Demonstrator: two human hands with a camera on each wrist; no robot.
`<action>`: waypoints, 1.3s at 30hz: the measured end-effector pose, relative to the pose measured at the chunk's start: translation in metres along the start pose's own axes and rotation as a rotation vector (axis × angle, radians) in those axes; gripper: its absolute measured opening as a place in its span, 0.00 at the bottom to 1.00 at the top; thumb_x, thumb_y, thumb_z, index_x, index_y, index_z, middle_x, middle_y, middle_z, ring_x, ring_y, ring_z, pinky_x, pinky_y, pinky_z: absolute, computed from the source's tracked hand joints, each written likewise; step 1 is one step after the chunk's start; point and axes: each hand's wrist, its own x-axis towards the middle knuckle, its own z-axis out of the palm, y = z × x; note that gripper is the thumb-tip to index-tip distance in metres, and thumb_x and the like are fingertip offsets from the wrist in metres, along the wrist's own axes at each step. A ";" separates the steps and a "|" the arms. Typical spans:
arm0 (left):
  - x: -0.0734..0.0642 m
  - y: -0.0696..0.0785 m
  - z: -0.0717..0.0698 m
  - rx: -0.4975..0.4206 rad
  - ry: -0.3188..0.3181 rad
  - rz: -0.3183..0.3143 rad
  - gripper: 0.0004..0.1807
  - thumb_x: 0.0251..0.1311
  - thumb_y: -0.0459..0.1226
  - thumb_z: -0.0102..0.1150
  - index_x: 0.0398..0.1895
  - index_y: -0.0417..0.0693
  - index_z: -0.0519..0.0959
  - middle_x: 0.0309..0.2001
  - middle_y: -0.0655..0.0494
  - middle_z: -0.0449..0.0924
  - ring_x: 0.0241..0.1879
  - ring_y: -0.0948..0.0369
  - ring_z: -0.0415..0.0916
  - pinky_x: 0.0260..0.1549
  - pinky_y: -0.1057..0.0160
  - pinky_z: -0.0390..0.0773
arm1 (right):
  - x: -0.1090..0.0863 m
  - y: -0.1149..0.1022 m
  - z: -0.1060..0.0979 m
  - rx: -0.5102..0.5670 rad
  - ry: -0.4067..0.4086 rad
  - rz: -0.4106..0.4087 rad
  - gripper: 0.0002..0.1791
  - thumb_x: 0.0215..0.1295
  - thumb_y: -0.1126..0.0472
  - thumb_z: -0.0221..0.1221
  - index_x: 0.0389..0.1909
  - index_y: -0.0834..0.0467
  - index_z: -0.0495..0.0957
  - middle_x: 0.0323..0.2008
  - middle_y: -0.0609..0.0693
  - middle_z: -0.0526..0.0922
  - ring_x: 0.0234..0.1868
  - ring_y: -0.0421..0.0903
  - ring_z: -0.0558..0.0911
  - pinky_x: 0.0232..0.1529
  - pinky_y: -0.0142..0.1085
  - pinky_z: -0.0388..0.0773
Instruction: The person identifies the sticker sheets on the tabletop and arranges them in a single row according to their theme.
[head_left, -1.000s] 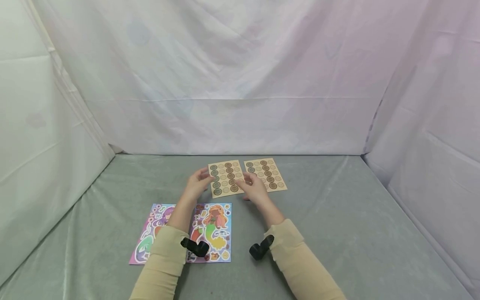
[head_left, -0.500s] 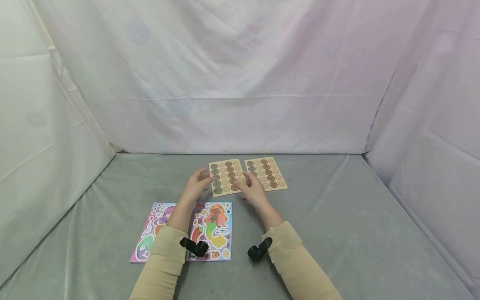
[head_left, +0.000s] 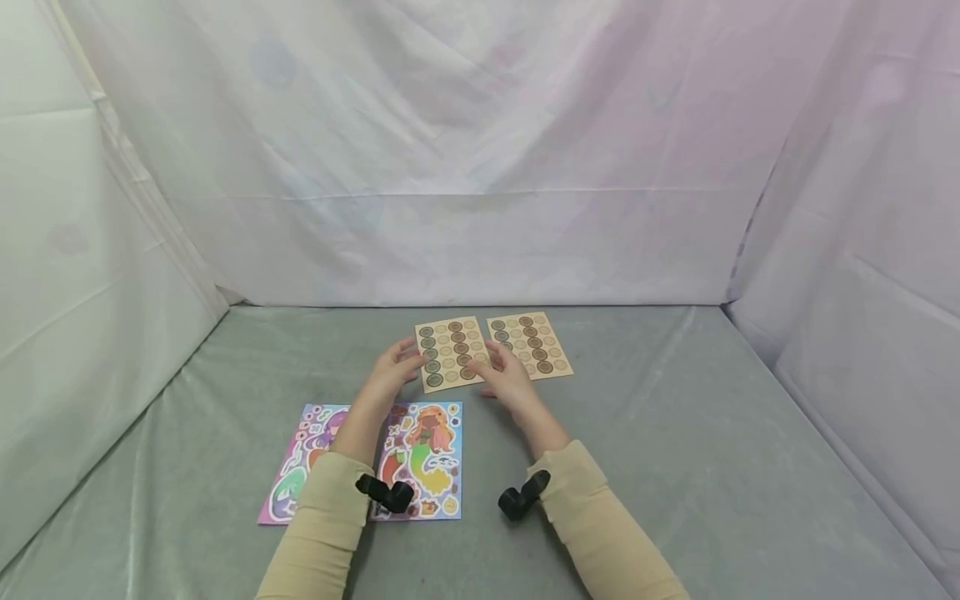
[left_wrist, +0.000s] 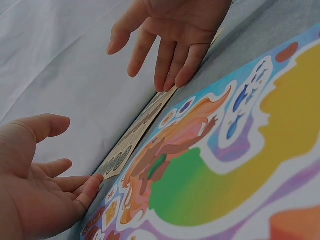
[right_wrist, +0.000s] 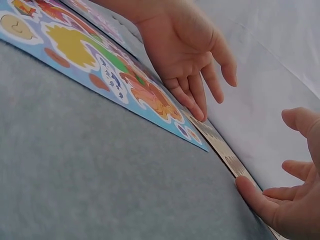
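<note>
Two tan sheets of round coin-like stickers lie side by side towards the back of the table. My left hand (head_left: 392, 369) is at the left edge of the nearer-left tan sheet (head_left: 450, 354), fingers relaxed. In the left wrist view the little-finger side of that left hand (left_wrist: 45, 185) rests low, fingertips right at the sheet's corner. On the opposite side my right hand (head_left: 508, 382) has its fingers loosely spread, thumb over the sheet's right edge in the head view. The other tan sheet (head_left: 555, 350) is partly hidden behind the right hand.
Closer in lie two colourful mermaid sticker sheets, a purple one (head_left: 285, 492) and a blue one (head_left: 431, 462), partly covered by the left forearm. White cloth (head_left: 480, 242) hangs at the back and both sides of the grey table (head_left: 675, 458).
</note>
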 end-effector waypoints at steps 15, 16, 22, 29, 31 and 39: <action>0.001 0.001 0.002 -0.177 0.002 -0.039 0.34 0.67 0.34 0.51 0.73 0.38 0.52 0.65 0.37 0.59 0.63 0.46 0.61 0.61 0.52 0.63 | -0.002 -0.003 -0.003 0.067 0.018 0.023 0.34 0.66 0.54 0.59 0.71 0.56 0.60 0.69 0.63 0.58 0.59 0.57 0.72 0.45 0.38 0.79; 0.001 0.001 0.002 -0.178 0.005 -0.041 0.34 0.67 0.34 0.51 0.73 0.38 0.52 0.65 0.37 0.59 0.63 0.46 0.61 0.61 0.52 0.63 | -0.002 -0.003 -0.003 0.075 0.022 0.025 0.33 0.67 0.55 0.59 0.71 0.56 0.60 0.69 0.63 0.58 0.60 0.57 0.72 0.45 0.38 0.79; 0.002 0.000 0.002 -0.222 0.028 -0.045 0.33 0.67 0.34 0.52 0.73 0.39 0.54 0.64 0.38 0.60 0.62 0.47 0.62 0.61 0.54 0.63 | -0.001 -0.002 -0.004 0.135 0.046 0.054 0.33 0.66 0.55 0.59 0.70 0.55 0.61 0.69 0.61 0.59 0.63 0.56 0.69 0.45 0.37 0.79; 0.003 -0.001 0.002 -0.265 0.061 -0.027 0.32 0.67 0.30 0.51 0.73 0.39 0.55 0.65 0.37 0.61 0.61 0.48 0.65 0.59 0.57 0.67 | 0.000 -0.001 -0.004 0.209 0.061 0.059 0.32 0.66 0.59 0.59 0.69 0.57 0.62 0.66 0.62 0.63 0.61 0.56 0.70 0.46 0.39 0.79; 0.003 -0.002 0.002 -0.268 0.072 -0.022 0.32 0.66 0.29 0.51 0.72 0.39 0.56 0.65 0.37 0.61 0.61 0.49 0.65 0.58 0.58 0.69 | 0.001 0.000 -0.004 0.223 0.063 0.061 0.32 0.65 0.59 0.60 0.69 0.56 0.62 0.65 0.62 0.64 0.60 0.55 0.72 0.46 0.39 0.79; 0.002 -0.004 0.002 -0.253 0.106 -0.009 0.32 0.62 0.25 0.53 0.71 0.39 0.59 0.65 0.40 0.64 0.61 0.49 0.65 0.57 0.57 0.69 | 0.001 0.003 -0.004 0.267 0.046 0.037 0.31 0.66 0.62 0.58 0.69 0.59 0.61 0.59 0.61 0.72 0.56 0.53 0.75 0.45 0.38 0.79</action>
